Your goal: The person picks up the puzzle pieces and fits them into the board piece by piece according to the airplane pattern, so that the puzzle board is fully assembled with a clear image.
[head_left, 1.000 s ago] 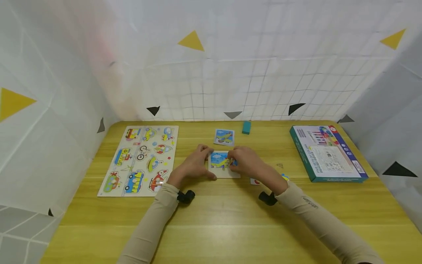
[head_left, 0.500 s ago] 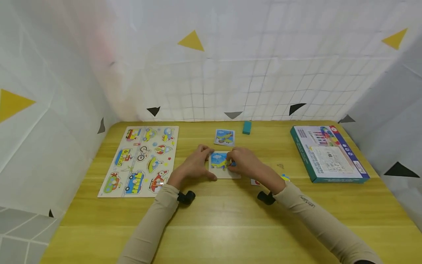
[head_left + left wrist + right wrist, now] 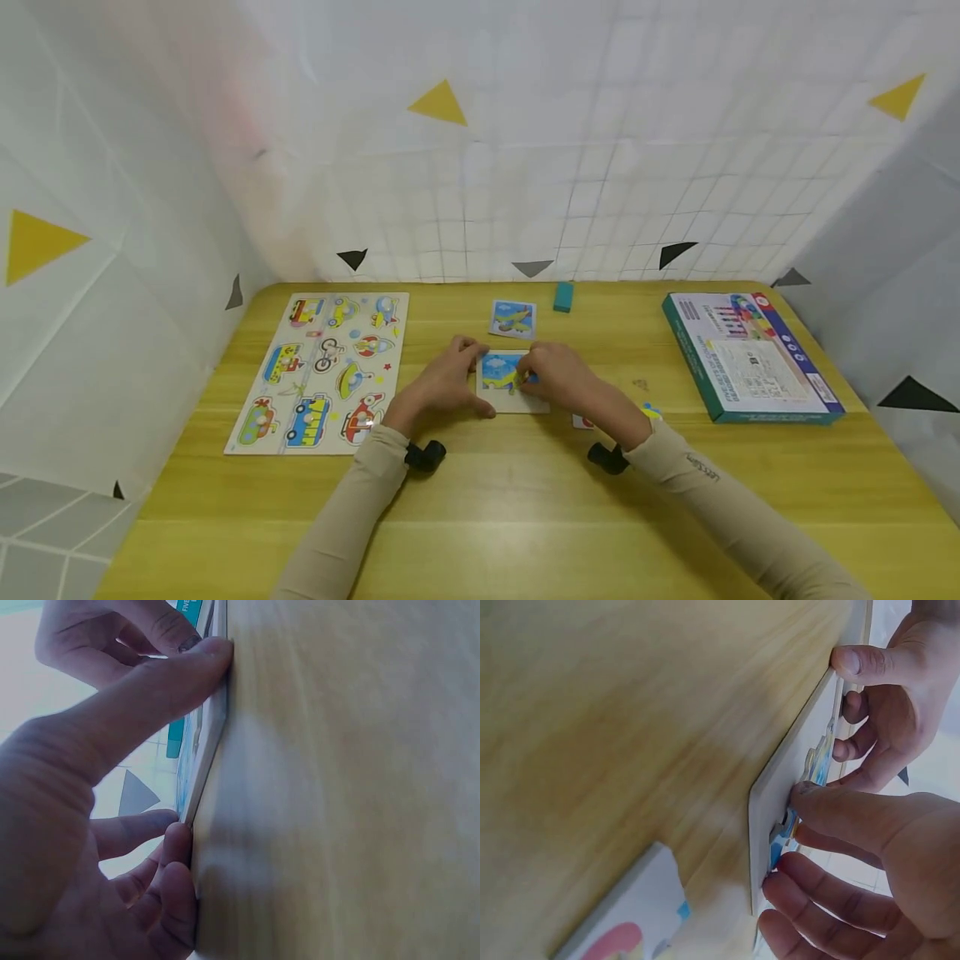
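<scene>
A small white-bordered jigsaw board (image 3: pixel 513 404) lies flat on the wooden table, its blue and yellow picture partly filled. My left hand (image 3: pixel 448 379) holds this board at its left side, thumb on the near edge and fingers on the far one. Over the picture's right part, my right hand (image 3: pixel 561 375) pinches a blue jigsaw piece (image 3: pixel 784 836) between thumb and fingers, touching the board's tray. Most of that piece is hidden by the fingers. A white piece with red and blue print (image 3: pixel 634 911) lies beside the board, near the right wrist. Another blue-yellow piece (image 3: pixel 651 411) shows behind the right forearm.
Just beyond the board lies a picture card with an airplane (image 3: pixel 513 319). A teal block (image 3: pixel 563 297) stands near the back edge. At left is a large vehicle puzzle board (image 3: pixel 307 383); at right, a teal-sided box (image 3: pixel 757 367).
The right fingers have shifted slightly over the picture's right part, still with the piece. The left hand stays on the board's edge. The whole view has tilted slightly.
</scene>
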Tool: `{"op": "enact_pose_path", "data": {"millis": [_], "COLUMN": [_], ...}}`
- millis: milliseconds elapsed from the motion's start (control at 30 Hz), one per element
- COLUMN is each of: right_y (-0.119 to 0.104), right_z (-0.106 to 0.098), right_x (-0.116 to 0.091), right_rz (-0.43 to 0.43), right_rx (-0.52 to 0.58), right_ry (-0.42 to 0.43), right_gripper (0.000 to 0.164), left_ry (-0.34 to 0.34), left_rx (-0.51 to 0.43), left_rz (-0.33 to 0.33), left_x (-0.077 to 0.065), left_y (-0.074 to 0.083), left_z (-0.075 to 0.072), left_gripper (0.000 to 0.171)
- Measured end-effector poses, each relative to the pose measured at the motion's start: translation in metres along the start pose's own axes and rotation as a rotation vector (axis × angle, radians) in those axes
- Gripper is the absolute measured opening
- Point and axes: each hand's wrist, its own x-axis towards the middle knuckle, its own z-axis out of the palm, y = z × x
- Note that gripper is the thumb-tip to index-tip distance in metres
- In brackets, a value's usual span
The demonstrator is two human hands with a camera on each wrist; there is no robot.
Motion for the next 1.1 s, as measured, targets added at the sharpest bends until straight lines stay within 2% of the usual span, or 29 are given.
{"op": "enact_pose_path", "data": {"millis": [200,467,800,967,1100], "right_y": [-0.002,0.0,0.004,0.005,0.006], "right_z": [-0.002,-0.003,0.002,-0.002,-0.011], "right_x": [0.002,0.003,0.001,-0.003,-0.01], "right_rz": [0.022,0.004,-0.009,0.031,0.033], "right_rx": [0.028,0.018,0.023,0.075,0.119], "right_ry": [-0.016,-0.025,-0.013,-0.027,-0.006], "right_gripper": [0.006,0.006,0.008,0.013,0.017], "left_ry": [0.014,0.015,0.016,0.015,0.015], "left_rx": [-0.002,0.009,-0.003,0.004,-0.002], "left_rz": [0.008,0.02,-0.001,-0.004,-0.001], "left_x": [-0.001,0.001,-0.001,-0.001,0.0], "left_y": [-0.001,-0.003,-0.002,-0.003,-0.002], "left_z": [0.002,0.003,0.001,0.003,0.002], "left_gripper": [0.105,0.105,0.105,0.105,0.106]}}
